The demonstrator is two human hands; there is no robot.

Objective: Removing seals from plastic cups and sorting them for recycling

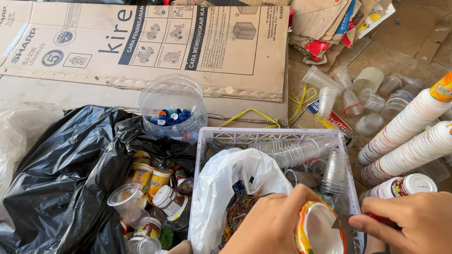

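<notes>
From above, the left hand point(266, 234) is wrapped around a small orange-rimmed plastic cup point(320, 244), tipped on its side so its white inside faces up, fingers curled snug about its wall; the right hand point(431, 221) sits just beside it, fingers pinched narrow on a small blade point(339, 223) whose tip touches the cup's rim; both hover at the near edge of a white plastic crate point(274, 131) that holds a white plastic bag point(229, 186) and clear cups; to the right, two long stacks of printed cups point(418, 134) lie slanted on the floor, loose clear cups point(364, 94) scattered beyond them; to the left a black rubbish bag point(58, 200) gapes open with more used cups inside; a clear tub of bottle caps point(172, 108) stands behind the crate on flattened cardboard point(136, 45).
</notes>
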